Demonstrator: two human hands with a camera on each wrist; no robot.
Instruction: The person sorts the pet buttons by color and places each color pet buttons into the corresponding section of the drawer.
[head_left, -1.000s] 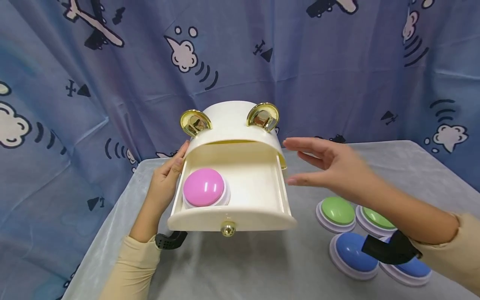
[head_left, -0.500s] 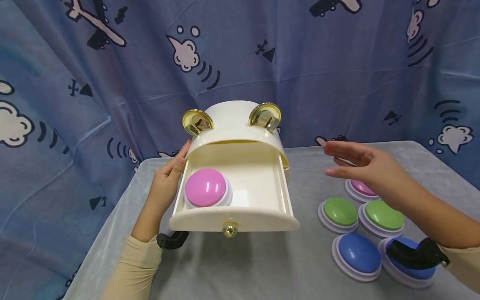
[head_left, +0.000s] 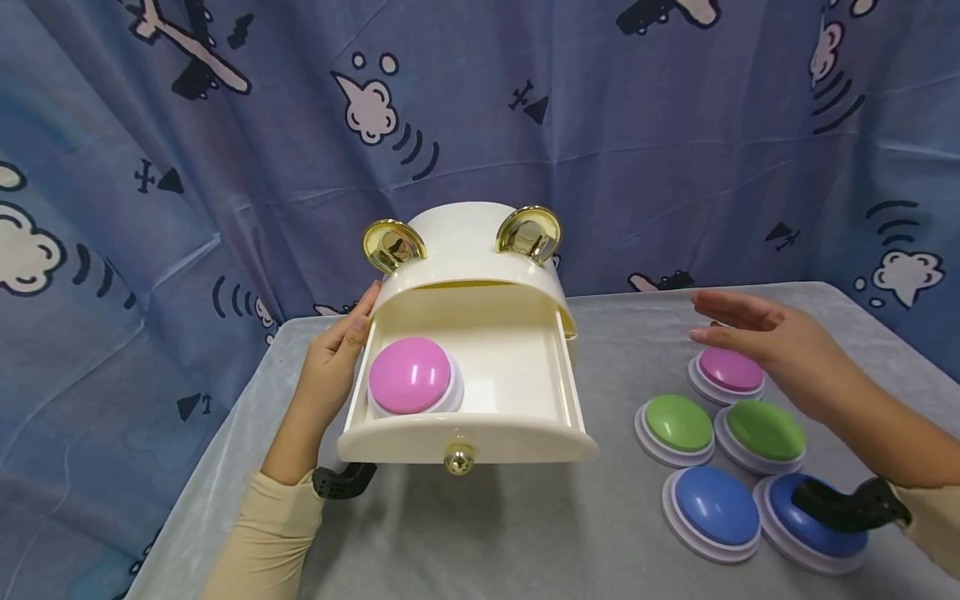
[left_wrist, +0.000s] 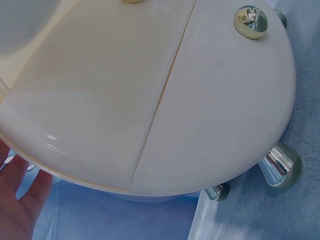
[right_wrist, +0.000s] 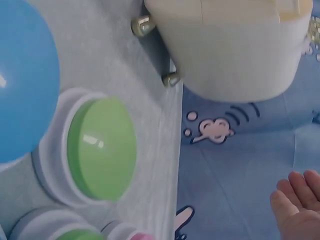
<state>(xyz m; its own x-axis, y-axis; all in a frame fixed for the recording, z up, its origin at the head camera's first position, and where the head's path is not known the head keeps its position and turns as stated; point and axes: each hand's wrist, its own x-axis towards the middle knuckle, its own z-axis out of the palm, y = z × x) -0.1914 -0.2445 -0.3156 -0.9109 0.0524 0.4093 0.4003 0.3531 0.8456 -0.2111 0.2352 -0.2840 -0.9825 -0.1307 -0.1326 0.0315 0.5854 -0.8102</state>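
A cream-white cabinet [head_left: 465, 237] with two gold ears stands on the table, its top drawer [head_left: 525, 442] pulled out. Inside the drawer, at the left, lies a pink dome button [head_left: 408, 375] on a white base. My left hand [head_left: 333, 354] rests against the cabinet's left side with extended fingers, and its fingers also show by the rounded edge in the left wrist view. Holding nothing, my right hand [head_left: 783, 346] hovers to the right, over and just behind another pink button [head_left: 729, 370]. In the right wrist view the right hand [right_wrist: 300, 207] has relaxed, lightly bent fingers.
Two green buttons [head_left: 678, 422] and two blue buttons [head_left: 716, 506] sit on the grey-covered table [head_left: 450, 542] at the right, in front of the pink one. The cabinet stands on short gold feet [right_wrist: 143, 25]. A patterned blue curtain [head_left: 480, 100] hangs behind.
My right hand has moved away from the cabinet's right side, out to the right over the buttons, uncovering the pink one. The left hand, cabinet and drawer have stayed in place.
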